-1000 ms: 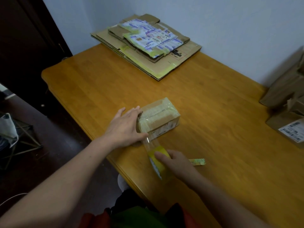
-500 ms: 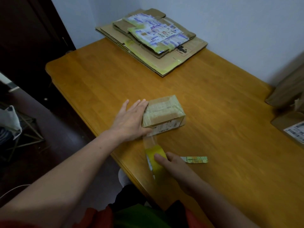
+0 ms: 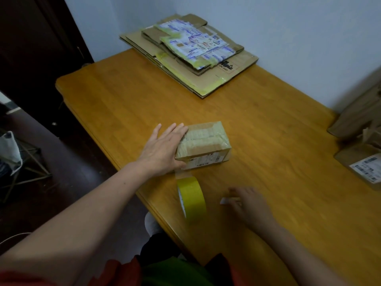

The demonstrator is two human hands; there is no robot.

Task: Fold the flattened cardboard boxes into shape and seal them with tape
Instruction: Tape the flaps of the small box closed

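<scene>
While the left hand (image 3: pixel 162 149) lies flat against the left end of the small taped box (image 3: pixel 204 145), fingers straight and pressing rather than curled round it, the box sits on the table (image 3: pixel 268 124), mid-width and toward the near edge. Judged purpose: bracing the box so it cannot slide, and perhaps smoothing tape onto that end.

A clear strip of tape (image 3: pixel 182 174) runs from the box's near left corner down to the yellow tape roll (image 3: pixel 191 199). The roll stands on its rim just near of the box, with neither hand on it.

The right hand (image 3: pixel 251 207) is right of the roll, blurred, over a small pale item (image 3: pixel 225 200), possibly a cutter. Cannot tell whether it grasps the item. Likely step in hand: severing the strip.

Edges and room:
- The roll stands close to the table's near edge and could tip or roll off.
- Open wood right of the box and beyond it gives room to turn it.
- A stack of flattened cardboard (image 3: pixel 185 54) lies at the far corner by the wall, well apart.
- Brown parcels (image 3: pixel 362 162) crowd the right edge, one bearing a shipping label.
</scene>
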